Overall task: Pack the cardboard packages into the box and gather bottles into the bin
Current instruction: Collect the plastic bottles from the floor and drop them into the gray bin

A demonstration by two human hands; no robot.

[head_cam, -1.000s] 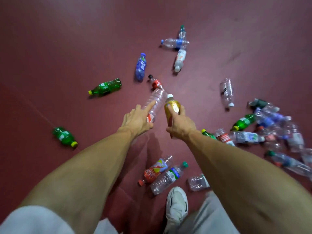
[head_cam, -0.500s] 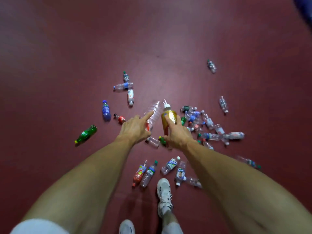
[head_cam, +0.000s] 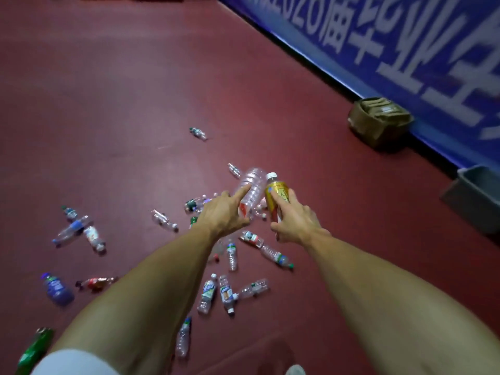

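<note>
My left hand (head_cam: 223, 213) grips a clear plastic bottle (head_cam: 253, 186) with a red label, index finger stretched along it. My right hand (head_cam: 295, 220) grips a yellow bottle (head_cam: 276, 193) with a white cap, held upright. Both bottles are lifted above the red floor. Several other bottles lie scattered below, among them a blue bottle (head_cam: 58, 289), a green bottle (head_cam: 35, 350) and clear ones (head_cam: 207, 293). A grey bin (head_cam: 476, 196) stands at the right by the wall. A cardboard box (head_cam: 380, 120) with packages in it sits farther along the wall.
A blue banner with white lettering (head_cam: 392, 44) runs along the wall at the right. A white shoe tip (head_cam: 296, 370) shows at the bottom edge. Open red floor (head_cam: 121, 104) stretches ahead and to the left.
The view has risen and swung right, bringing the banner, box and bin into sight. Both hands keep their bottles and have lifted them away from the floor.
</note>
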